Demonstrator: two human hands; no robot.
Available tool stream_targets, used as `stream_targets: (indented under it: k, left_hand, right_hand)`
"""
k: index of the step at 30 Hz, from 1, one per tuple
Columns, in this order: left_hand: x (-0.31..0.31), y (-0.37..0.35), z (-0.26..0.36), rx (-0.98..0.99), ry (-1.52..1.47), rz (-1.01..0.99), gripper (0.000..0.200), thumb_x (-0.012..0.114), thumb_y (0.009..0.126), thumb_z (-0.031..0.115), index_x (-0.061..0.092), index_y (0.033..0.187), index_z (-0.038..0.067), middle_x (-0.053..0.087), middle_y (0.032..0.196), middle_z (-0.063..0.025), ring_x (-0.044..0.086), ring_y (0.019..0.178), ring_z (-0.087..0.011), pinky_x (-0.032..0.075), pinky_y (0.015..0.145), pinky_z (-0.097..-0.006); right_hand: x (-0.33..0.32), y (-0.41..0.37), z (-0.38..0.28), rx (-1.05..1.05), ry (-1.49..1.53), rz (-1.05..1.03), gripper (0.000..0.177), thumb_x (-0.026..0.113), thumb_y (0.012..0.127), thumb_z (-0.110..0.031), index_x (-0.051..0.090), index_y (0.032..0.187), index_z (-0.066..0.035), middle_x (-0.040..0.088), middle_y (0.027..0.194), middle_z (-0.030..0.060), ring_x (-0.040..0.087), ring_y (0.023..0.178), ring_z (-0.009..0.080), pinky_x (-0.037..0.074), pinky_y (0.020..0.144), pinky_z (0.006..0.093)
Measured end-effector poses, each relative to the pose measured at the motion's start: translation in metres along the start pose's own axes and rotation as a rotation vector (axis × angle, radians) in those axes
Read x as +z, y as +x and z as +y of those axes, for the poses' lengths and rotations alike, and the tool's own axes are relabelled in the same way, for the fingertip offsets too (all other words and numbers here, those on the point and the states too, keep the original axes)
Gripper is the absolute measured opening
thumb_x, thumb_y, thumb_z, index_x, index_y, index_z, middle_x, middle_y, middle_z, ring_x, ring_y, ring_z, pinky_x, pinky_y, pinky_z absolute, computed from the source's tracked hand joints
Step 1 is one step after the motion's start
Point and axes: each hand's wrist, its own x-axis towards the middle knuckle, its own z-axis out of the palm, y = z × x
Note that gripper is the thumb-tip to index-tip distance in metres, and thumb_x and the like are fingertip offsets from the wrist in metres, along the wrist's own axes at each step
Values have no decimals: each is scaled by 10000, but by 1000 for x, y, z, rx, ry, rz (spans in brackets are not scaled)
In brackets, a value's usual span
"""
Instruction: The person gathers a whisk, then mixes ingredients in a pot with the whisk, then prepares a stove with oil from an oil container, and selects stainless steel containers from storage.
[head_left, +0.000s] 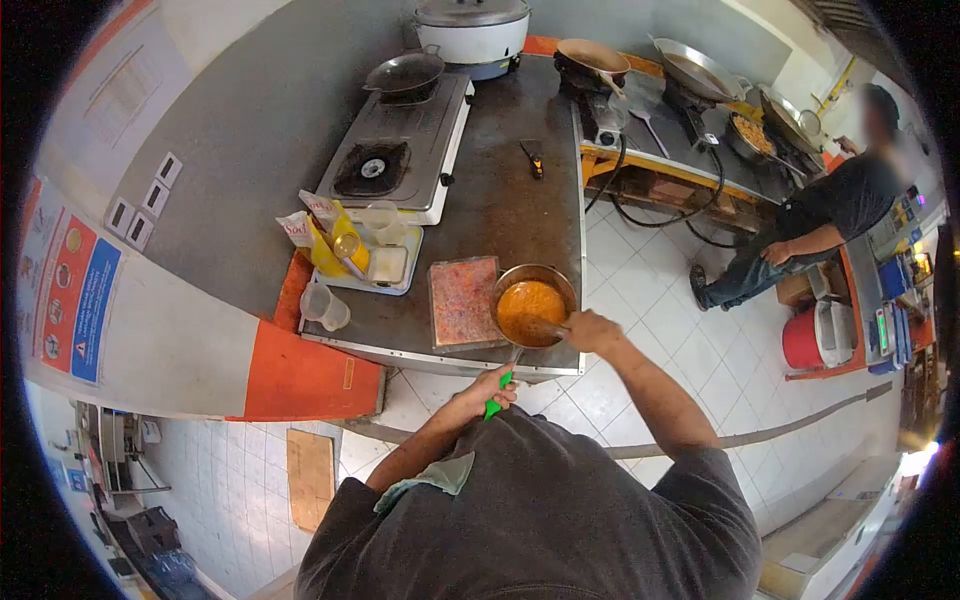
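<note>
My left hand (pixel 484 391) is closed around the green handle (pixel 497 398) of a metal saucepan (pixel 572 286) at the counter's front edge. Thick orange sauce (pixel 527 302) covers the bottom of the pan. From the right, my right hand (pixel 592 332) grips a brown, wooden-looking spatula (pixel 543 328); its lower end dips into the sauce. Just left of the pan lies a flat, reddish patterned mat (pixel 463 302), which the pan's rim partly overlaps in this view.
A tray (pixel 400 284) with yellow pouches and containers stands left, near plastic cups (pixel 325 306). Behind are a two-burner stove (pixel 425 150), a small yellow-black tool (pixel 534 160) and a large white pot (pixel 470 40). A co-worker (pixel 845 215) stands right, beside woks (pixel 695 68).
</note>
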Motion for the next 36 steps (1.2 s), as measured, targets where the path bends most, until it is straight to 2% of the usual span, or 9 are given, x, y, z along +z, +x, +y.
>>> stream_targets:
  k: [7, 10, 14, 19, 23, 25, 27, 33, 36]
  left_hand:
    - [2, -3, -1, -2, -43, 28, 306, 502, 856, 395, 400, 811, 111, 342, 623, 26, 271, 421, -36, 209, 331, -170]
    - [-2, 0, -3, -7, -45, -21, 306, 504, 855, 396, 397, 816, 112, 351, 633, 21, 273, 424, -34, 213, 334, -168]
    - [9, -10, -3, -2, -54, 8, 304, 503, 855, 397, 402, 857, 110, 364, 652, 13, 280, 433, -34, 215, 334, -165]
    - [11, -7, -4, 39, -22, -15, 316, 504, 851, 419, 401, 872, 120, 363, 690, 13, 261, 435, -26, 209, 336, -155]
    - [8, 3, -9, 70, 15, -1, 301, 468, 871, 420, 389, 841, 131, 339, 645, 21, 270, 449, -44, 198, 338, -163]
    - [14, 3, -10, 115, 15, 29, 288, 459, 880, 403, 389, 826, 129, 331, 623, 23, 280, 458, -49, 192, 340, -166]
    - [19, 7, -12, 191, 2, 35, 275, 461, 886, 381, 391, 804, 128, 338, 616, 20, 276, 454, -44, 194, 343, -167]
    - [45, -16, 16, 295, -72, 76, 254, 421, 903, 365, 403, 807, 131, 348, 610, 30, 264, 435, -35, 195, 336, -159]
    - [47, -34, 51, 333, -116, 50, 225, 439, 898, 323, 436, 805, 119, 372, 617, 24, 279, 423, -37, 215, 318, -156]
  right_hand:
    - [-25, -19, -27, -84, -44, -102, 298, 439, 838, -219, 571, 1048, -55, 589, 1019, 170, 586, 939, 320, 490, 769, 420]
    - [-31, -16, -18, 137, -50, -4, 348, 447, 848, -310, 569, 1010, -28, 575, 1009, 204, 572, 924, 361, 468, 779, 474]
    - [-7, -16, -27, -64, 55, -80, 337, 446, 844, -291, 568, 1024, -34, 555, 1054, 214, 579, 925, 355, 480, 773, 455]
    - [-23, -17, -14, 49, -48, 43, 320, 444, 843, -282, 573, 1019, -47, 565, 1014, 241, 581, 894, 376, 478, 744, 484]
    - [29, 7, -3, -125, 117, -28, 369, 500, 816, -261, 528, 1104, -31, 553, 1047, 240, 577, 895, 384, 487, 748, 445]
    - [32, 5, 9, -416, 119, 48, 490, 527, 782, -260, 454, 1198, -13, 529, 1092, 246, 588, 849, 392, 489, 742, 439]
    - [38, 11, 23, -467, 159, 50, 637, 549, 741, -212, 316, 1299, -15, 523, 1091, 268, 615, 791, 328, 508, 696, 387]
    - [-40, -19, -12, -373, 823, -136, 742, 569, 690, -32, 205, 1336, -57, 481, 997, 182, 590, 745, 181, 513, 612, 268]
    - [-65, -11, -39, -400, 1030, -42, 649, 601, 692, -25, 346, 1284, -103, 461, 1036, 134, 569, 789, 166, 503, 659, 272]
